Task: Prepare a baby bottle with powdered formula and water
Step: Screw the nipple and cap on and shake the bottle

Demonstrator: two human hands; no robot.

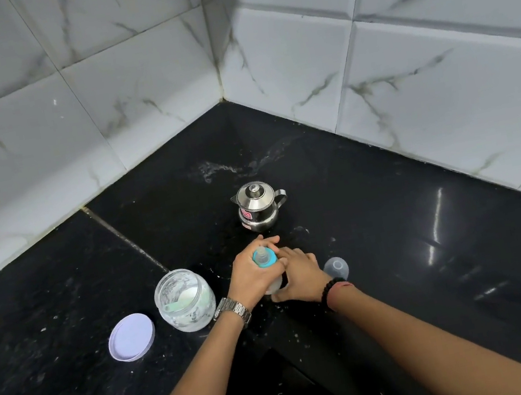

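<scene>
You are holding the baby bottle [269, 267] upright on the black counter [399, 242] at the centre of the frame. Your left hand [252, 273] is curling its grip around the bottle's blue collar [274, 257], just under the clear teat [262, 253]. Your right hand [297, 276] is wrapping its grip around the bottle's lower body, its fingers touching those of the left. Just right of that hand the clear cap [336, 268] is sitting on the counter. Above the hands, a lidded steel pot [259, 207] is standing. Left of centre, the open jar of white powder [185, 299] is holding a pale scoop [183, 298], and its lilac lid [131, 337] is lying beside it, further left.
</scene>
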